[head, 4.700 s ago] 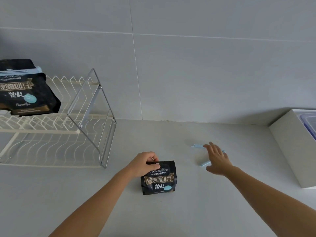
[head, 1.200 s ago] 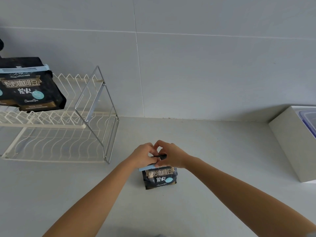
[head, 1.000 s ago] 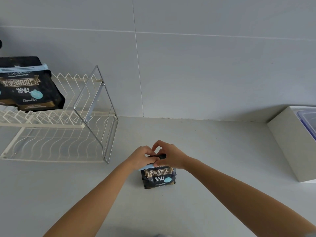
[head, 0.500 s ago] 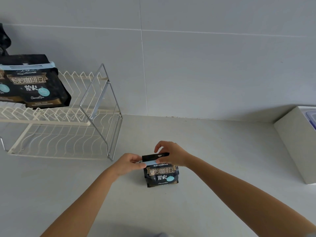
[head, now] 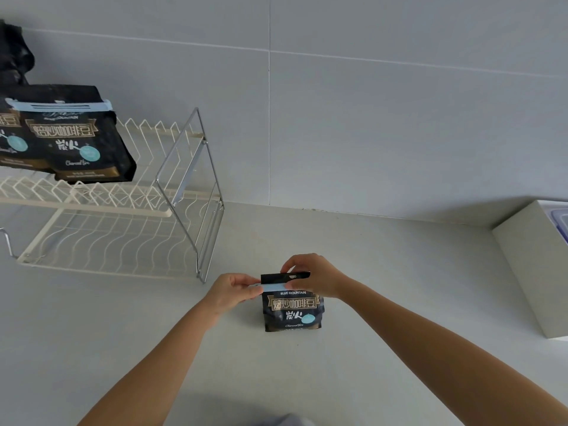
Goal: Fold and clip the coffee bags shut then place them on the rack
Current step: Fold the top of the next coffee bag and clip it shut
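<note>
1. We read "BLUE MOUNTAIN" on the black coffee bag (head: 292,305) standing upright on the counter (head: 384,272), near centre
2. Our left hand (head: 229,292) pinches the pale blue clip (head: 273,287) at its left end; right hand (head: 313,276) grips the folded top
3. Rack (head: 123,216) far left w/ clipped bags (head: 76,136) on top tier; bare counter btwn

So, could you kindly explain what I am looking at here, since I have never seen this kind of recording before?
There is no machine: a person wears a camera on the head, looking down at their own bare arms. On the pale counter stands a small black coffee bag. The left hand and right hand hold a light blue clip across its folded top. To the left, a white wire rack already carries clipped coffee bags. A white box sits at the right edge.
</note>
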Demonstrator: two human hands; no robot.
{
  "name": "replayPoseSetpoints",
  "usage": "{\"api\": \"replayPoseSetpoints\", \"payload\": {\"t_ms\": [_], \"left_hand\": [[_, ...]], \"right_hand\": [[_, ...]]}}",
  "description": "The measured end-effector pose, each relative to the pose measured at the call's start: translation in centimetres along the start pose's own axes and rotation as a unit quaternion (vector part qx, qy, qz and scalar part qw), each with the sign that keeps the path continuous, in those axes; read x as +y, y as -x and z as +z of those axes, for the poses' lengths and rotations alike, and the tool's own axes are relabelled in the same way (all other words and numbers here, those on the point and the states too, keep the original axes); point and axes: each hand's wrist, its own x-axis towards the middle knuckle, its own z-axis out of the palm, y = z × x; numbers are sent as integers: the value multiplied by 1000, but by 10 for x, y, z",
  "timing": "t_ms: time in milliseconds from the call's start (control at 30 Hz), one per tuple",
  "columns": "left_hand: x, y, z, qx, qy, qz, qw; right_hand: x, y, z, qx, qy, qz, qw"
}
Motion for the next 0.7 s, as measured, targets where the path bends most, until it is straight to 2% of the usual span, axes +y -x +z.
{"api": "replayPoseSetpoints", "payload": {"t_ms": [100, 267, 367, 500, 633, 700], "left_hand": [[0, -2, 1, 15, -9, 23, 1000], [5, -2, 4, 18, -49, 52, 997], [10, -2, 5, 5, -68, 57, 996], [6, 3, -2, -24, -42, 14, 999], [-5, 8, -7, -63, 52, -1, 997], [-8, 8, -7, -55, 82, -11, 995]], "right_hand": [[-7, -4, -3, -6, 77, -1, 997], [-22, -12, 2, -62, 219, -6, 974], [-29, -19, 19, -65, 212, -7, 975], [-31, -24, 25, -83, 169, -8, 982], [-25, -22, 24, -87, 139, -10, 986], [-23, -22, 25, -79, 140, -15, 987]]}}
